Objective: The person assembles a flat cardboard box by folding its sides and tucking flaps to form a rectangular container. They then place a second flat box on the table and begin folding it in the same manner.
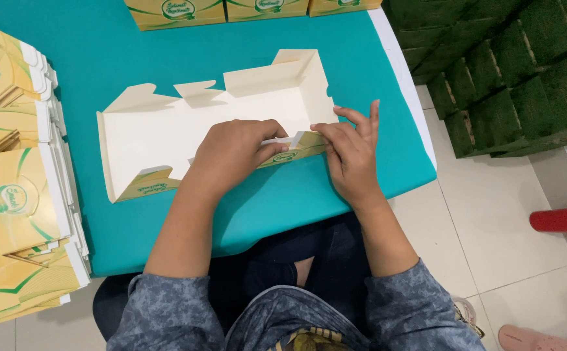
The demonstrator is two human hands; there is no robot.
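- Now, far left, a stack of flat cartons in yellow and green runs off the frame edge, so its full extent can't be made out.
- Along the top edge, a row of folded boxes is cut off, only their lower sides showing.
- Centre of the teal table lies the cardboard box, half formed: cream inside facing up, walls partly raised, notched flaps at the far side, yellow-green printed flaps along the near edge.
- Left hand is curled over the box's near wall, fingers closed on the flap there; the flap under the palm is hidden.
- Right hand sits just beside it, thumb and forefinger pinching the same near wall at the corner, other fingers spread flat on the table.
- At right, dark green stacked blocks stand on the tiled floor, cut off at the top.
- Far right, a red cylinder pokes in, mostly out of frame.
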